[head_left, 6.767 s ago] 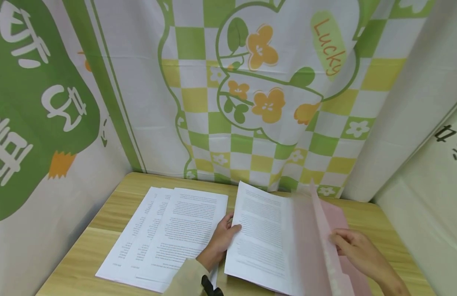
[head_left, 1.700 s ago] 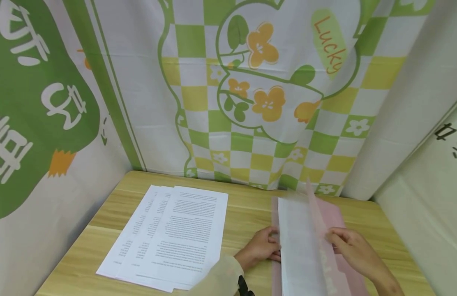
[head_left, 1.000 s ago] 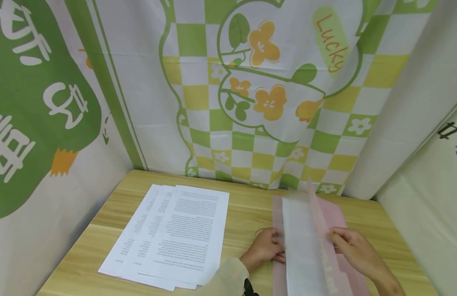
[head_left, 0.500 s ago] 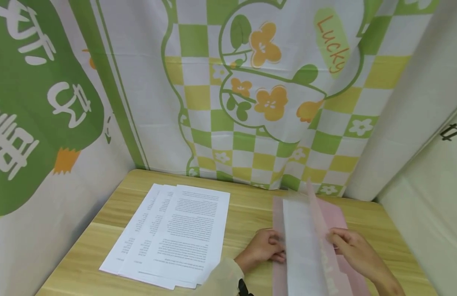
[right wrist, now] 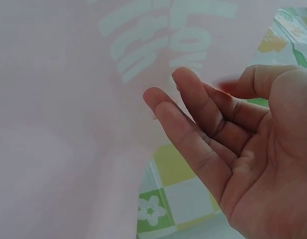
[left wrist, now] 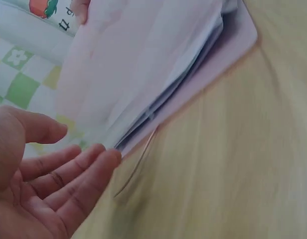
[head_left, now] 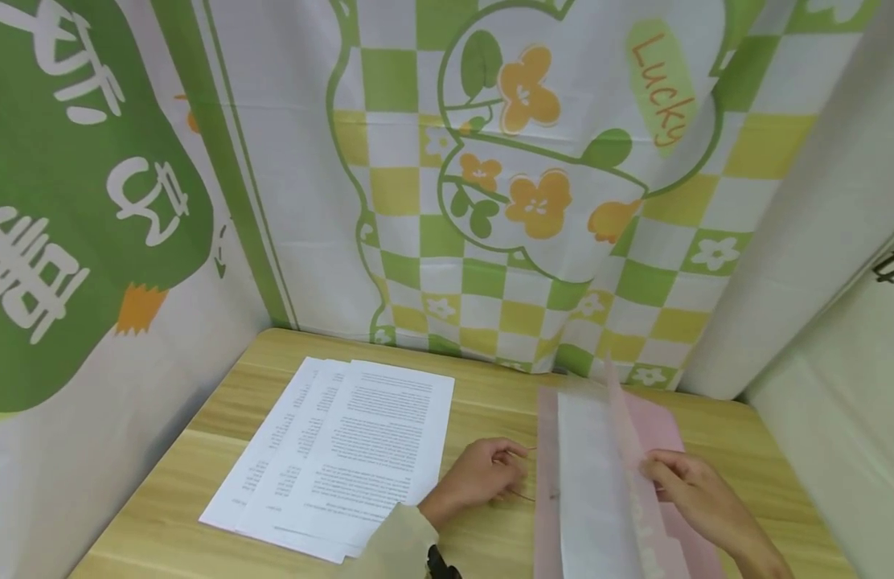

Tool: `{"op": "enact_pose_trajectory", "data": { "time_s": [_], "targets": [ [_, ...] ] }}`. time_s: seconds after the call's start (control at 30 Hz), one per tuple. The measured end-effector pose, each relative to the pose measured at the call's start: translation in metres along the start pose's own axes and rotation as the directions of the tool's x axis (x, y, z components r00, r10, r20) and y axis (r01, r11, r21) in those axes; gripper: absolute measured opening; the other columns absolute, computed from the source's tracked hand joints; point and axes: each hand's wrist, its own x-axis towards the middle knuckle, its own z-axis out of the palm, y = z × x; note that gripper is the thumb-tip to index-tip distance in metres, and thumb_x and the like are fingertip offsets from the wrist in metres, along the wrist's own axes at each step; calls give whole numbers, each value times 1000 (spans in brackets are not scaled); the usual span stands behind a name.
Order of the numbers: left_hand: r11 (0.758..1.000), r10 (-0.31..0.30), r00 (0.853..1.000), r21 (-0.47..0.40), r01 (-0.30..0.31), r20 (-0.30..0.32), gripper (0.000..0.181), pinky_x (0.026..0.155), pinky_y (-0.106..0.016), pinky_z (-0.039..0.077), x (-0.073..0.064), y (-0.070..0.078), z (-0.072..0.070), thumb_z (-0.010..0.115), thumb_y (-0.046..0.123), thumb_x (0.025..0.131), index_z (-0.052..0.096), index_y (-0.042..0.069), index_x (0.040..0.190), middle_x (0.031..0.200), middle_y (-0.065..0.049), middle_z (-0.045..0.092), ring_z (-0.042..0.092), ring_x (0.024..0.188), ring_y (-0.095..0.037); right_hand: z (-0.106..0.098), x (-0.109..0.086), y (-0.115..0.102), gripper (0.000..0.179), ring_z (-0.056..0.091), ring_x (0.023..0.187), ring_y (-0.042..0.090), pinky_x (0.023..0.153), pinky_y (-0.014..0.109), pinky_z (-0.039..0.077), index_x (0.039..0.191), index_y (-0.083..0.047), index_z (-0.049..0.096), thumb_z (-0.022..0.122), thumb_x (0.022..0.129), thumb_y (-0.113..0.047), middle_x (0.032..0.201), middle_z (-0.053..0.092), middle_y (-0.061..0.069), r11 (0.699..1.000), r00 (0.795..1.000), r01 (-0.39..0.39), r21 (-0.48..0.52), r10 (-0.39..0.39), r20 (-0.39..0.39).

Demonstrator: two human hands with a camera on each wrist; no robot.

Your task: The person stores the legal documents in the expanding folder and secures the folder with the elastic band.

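Observation:
A pink folder (head_left: 547, 531) lies partly opened on the table, with white sheets (head_left: 584, 490) inside. My right hand (head_left: 696, 498) pinches the edge of its raised translucent pink cover (head_left: 635, 482). Left of the folder, my left hand (head_left: 479, 474) is off its edge, fingers loosely bent and holding nothing. Two thin brownish fastener prongs stick out from the folder's left margin toward that hand; the left wrist view shows one prong (left wrist: 138, 167) beside the fingertips. Pale lettering on the cover fills much of the right wrist view.
Overlapping printed sheets (head_left: 375, 450) lie on the left part of the wooden table (head_left: 201, 474). A green and white patterned curtain (head_left: 461, 273) hangs along the table's back edge, with fabric walls on both sides.
Earlier my left hand held printed pages beside the folder; these now lie inside it. The left hand then worked at its left margin and has just drawn back left. The right hand keeps the cover up.

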Motion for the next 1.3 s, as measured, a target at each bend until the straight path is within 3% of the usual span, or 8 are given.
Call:
{"op": "enact_pose_trajectory", "data": {
  "time_s": [0.1, 0.2, 0.37, 0.5, 0.77, 0.97, 1.1, 1.3],
  "targets": [
    [967, 61, 998, 249, -53, -25, 28, 62, -27, 54, -9, 4, -23, 64, 21, 100, 71, 5, 123, 94, 4, 69, 67, 75, -9, -1, -2, 0, 32, 53, 79, 10, 75, 31, 58, 79, -8, 54, 51, 110, -18, 79, 49, 2, 1000, 1000, 6, -4, -6, -7],
    [889, 105, 992, 454, -64, -66, 31, 63, -28, 52, -21, 9, -47, 65, 22, 101, 69, 5, 126, 95, 3, 69, 63, 75, -5, -1, -3, -2, 32, 53, 78, 10, 75, 31, 58, 80, -8, 55, 52, 109, -19, 80, 49, 2, 1000, 1000, -15, -4, 15, -9],
    [756, 115, 973, 653, 45, -200, 44, 60, -32, 49, -48, 5, -88, 70, 24, 98, 60, 2, 135, 94, 0, 66, 59, 72, -11, 1, 1, -5, 32, 52, 77, 11, 77, 31, 57, 81, -6, 56, 51, 110, -21, 78, 48, 2, 999, 999, -46, 10, 46, 1],
    [668, 82, 948, 723, 177, -308, 53, 72, -43, 55, -70, -2, -118, 74, 25, 96, 56, -3, 138, 107, -13, 66, 66, 91, -27, 3, 6, -5, 32, 53, 77, 11, 77, 31, 57, 79, -6, 54, 51, 109, -16, 77, 49, 3, 999, 999, -32, 28, 32, -7],
    [611, -24, 910, 714, 342, -415, 77, 80, -60, 50, -104, -12, -156, 75, 42, 94, 49, -14, 139, 119, -31, 55, 55, 104, -46, 2, 2, -2, 28, 52, 78, 9, 75, 30, 57, 83, -8, 59, 51, 109, -16, 79, 49, 1, 999, 999, -30, -10, 30, -17],
    [526, -40, 876, 736, 428, -481, 90, 76, -59, 49, -118, -16, -165, 77, 47, 90, 43, -19, 140, 116, -37, 51, 51, 103, -48, 0, 1, -3, 29, 53, 79, 10, 77, 31, 57, 84, -8, 60, 51, 110, -19, 80, 50, 2, 1000, 1000, -16, 10, 16, 2],
    [480, -34, 876, 761, 437, -482, 100, 76, -62, 51, -120, -19, -164, 80, 50, 87, 37, -22, 143, 119, -44, 45, 52, 106, -55, 0, 1, -3, 32, 52, 77, 11, 76, 31, 57, 81, -8, 57, 50, 110, -18, 76, 48, 1, 1000, 1000, -15, 19, 15, 6],
    [480, -32, 871, 757, 443, -490, 107, 75, -60, 50, -118, -22, -165, 87, 50, 78, 37, -20, 143, 114, -41, 48, 53, 101, -51, 1, 1, -3, 34, 53, 74, 11, 75, 31, 57, 76, -9, 54, 52, 109, -17, 71, 46, -1, 999, 999, -33, 11, 33, -8]
  ]
}}
